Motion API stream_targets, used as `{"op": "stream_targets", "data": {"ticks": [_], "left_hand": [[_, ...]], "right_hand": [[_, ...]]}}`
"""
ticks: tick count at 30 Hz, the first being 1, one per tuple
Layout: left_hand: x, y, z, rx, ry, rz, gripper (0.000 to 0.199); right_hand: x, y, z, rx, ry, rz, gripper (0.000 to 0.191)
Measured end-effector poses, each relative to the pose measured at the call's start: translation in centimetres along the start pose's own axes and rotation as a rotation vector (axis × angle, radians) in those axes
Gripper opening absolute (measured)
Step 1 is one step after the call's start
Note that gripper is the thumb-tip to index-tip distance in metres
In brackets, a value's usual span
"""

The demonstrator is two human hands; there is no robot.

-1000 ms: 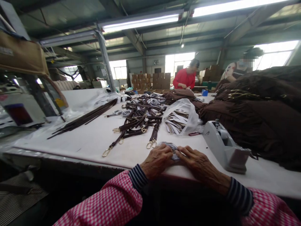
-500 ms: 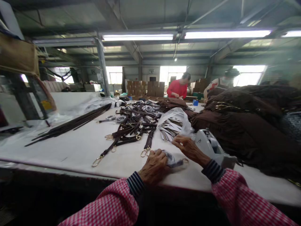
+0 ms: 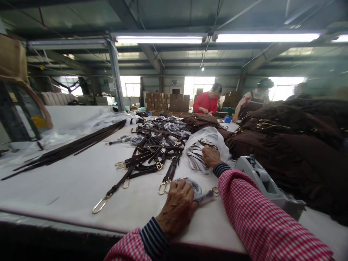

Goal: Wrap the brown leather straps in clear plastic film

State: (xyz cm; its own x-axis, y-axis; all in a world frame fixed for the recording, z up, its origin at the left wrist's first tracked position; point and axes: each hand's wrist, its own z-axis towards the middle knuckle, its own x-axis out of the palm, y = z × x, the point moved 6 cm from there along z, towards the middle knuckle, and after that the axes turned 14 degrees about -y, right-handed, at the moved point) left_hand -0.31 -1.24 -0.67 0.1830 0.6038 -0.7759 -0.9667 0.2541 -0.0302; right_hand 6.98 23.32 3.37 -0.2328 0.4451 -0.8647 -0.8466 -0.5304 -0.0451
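Observation:
Curled over a coiled strap in clear wrapping [image 3: 195, 185], my left hand [image 3: 178, 204] is closed on its left side and holds it down on the table. A gold-coloured ring sticks out at the coil's right end. My right hand [image 3: 212, 156] is at the mouth of a clear plastic bag [image 3: 221, 139] full of thin pale strips [image 3: 196, 162]. Its fingers are bent down on the strips, and what they pinch is hidden. Left of the bag lies a heap of dark brown straps [image 3: 148, 154] with gold-coloured clips.
A grey-white tape dispenser [image 3: 258, 177] stands right of my right forearm. Dark brown fabric pieces [image 3: 282, 152] are piled behind it. Long dark strips [image 3: 73, 145] lie at the left. Across the white table [image 3: 67, 195], a person in red [image 3: 205, 103] and others are at work.
My right hand has moved forward and left, from beside the bag into its opening. My left hand stays on the wrapped coil. The view has shifted slightly.

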Motion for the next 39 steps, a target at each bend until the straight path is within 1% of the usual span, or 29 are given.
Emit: {"op": "stream_targets", "data": {"ticks": [3, 6, 10, 14, 17, 19, 21, 22, 24, 26, 27, 28, 31, 33, 35, 37, 39], "left_hand": [[-0.1, 0.2, 0.1, -0.021, 0.002, -0.027, 0.013], [-0.3, 0.2, 0.1, -0.041, 0.010, -0.048, 0.012], [-0.7, 0.3, 0.0, -0.073, 0.016, -0.086, 0.011], [-1.0, 0.6, 0.1, -0.133, 0.013, -0.136, 0.009], [-1.3, 1.0, 0.2, -0.207, -0.023, -0.195, 0.006], [-1.6, 1.4, 0.4, -0.273, -0.072, -0.261, 0.008], [-2.0, 2.1, 0.5, -0.354, -0.148, -0.368, 0.012], [-2.2, 2.6, 0.6, -0.415, -0.195, -0.450, 0.014], [-2.5, 3.9, 0.5, -0.616, -0.289, -0.724, 0.021], [-2.7, 4.8, 0.4, -0.826, -0.345, -1.017, 0.028], [-2.9, 5.0, 0.4, -0.896, -0.357, -1.138, 0.031], [-3.3, 4.8, 0.5, -0.935, -0.364, -1.234, 0.034], [-5.2, 3.2, 1.1, -0.935, -0.347, -1.415, 0.039], [-6.1, 1.4, 1.1, -0.930, -0.284, -1.522, 0.039], [-6.6, -0.5, 0.7, -0.935, -0.210, -1.602, 0.036], [-6.8, -2.0, 0.2, -0.948, -0.142, -1.632, 0.031], [-6.7, -3.0, -0.2, -0.949, -0.082, -1.584, 0.029]], "right_hand": [[0.4, -0.6, 0.0, 0.047, -0.005, 0.024, 0.026], [0.3, -0.7, -0.4, 0.058, -0.030, 0.075, 0.028], [0.4, -0.6, -0.9, 0.103, -0.099, 0.168, 0.026], [0.0, -0.8, -0.8, 0.155, -0.196, 0.328, 0.021], [-1.8, -0.9, -0.6, 0.180, -0.298, 0.494, 0.024], [-3.7, -0.9, -0.6, 0.198, -0.375, 0.622, 0.029], [-5.8, -1.1, -0.7, 0.227, -0.438, 0.762, 0.034], [-6.9, -1.3, -0.9, 0.250, -0.458, 0.837, 0.036], [-8.8, -1.7, -1.7, 0.308, -0.466, 0.984, 0.039], [-10.3, -2.0, -3.0, 0.366, -0.430, 1.120, 0.041], [-10.9, -2.0, -3.9, 0.387, -0.396, 1.180, 0.042], [-11.5, -1.8, -5.1, 0.400, -0.353, 1.235, 0.042], [-12.7, -0.2, -9.4, 0.394, -0.186, 1.368, 0.042], [-13.2, 1.3, -12.7, 0.374, -0.069, 1.429, 0.040], [-13.4, 2.8, -15.6, 0.336, 0.038, 1.470, 0.038], [-13.4, 3.9, -17.7, 0.300, 0.097, 1.485, 0.036], [-13.2, 4.3, -19.1, 0.300, 0.104, 1.483, 0.035]]}}
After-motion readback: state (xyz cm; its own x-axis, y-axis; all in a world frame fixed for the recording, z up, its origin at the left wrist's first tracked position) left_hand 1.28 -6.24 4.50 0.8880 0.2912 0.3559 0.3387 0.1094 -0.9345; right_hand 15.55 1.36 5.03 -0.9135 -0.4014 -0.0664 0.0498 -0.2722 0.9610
